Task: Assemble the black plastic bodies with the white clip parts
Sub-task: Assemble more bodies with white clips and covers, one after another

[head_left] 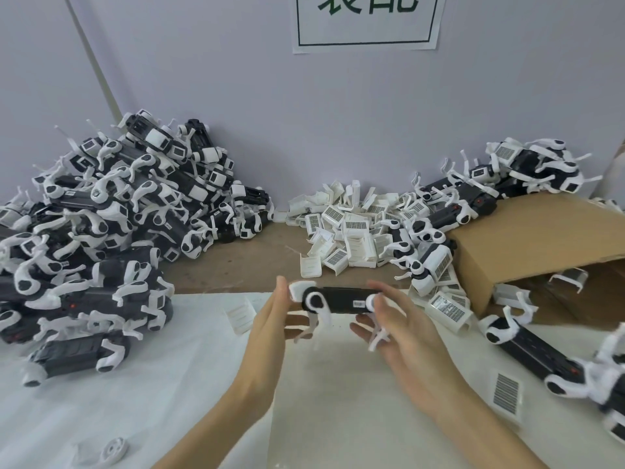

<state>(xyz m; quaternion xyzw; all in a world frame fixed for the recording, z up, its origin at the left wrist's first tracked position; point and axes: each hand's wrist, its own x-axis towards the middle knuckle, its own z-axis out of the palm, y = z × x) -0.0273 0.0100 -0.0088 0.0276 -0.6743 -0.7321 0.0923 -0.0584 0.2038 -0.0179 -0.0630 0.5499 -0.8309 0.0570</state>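
- Above the white sheet (142, 401) at the table's near edge, in the head view, one black body (341, 299) is held level between both hands, with white jointed legs hanging from each end.
- The left hand (270, 316) presses its straight fingers flat against the body's left end, where a white cap sits; the right hand (395, 319) cradles the right end with loosely curved fingers, a white leg caught among them.
- To seat a clip well, I judge the body should be steadied end to end and the clip pushed on square until it snaps.
- Loose white clips (351, 225) lie heaped near the wall: ribbed, boxy shells of thin moulded plastic, some with grille faces.
- Bodies with white parts fitted pile up at the left (101, 214); more spill over a cardboard box (541, 238) at the right.
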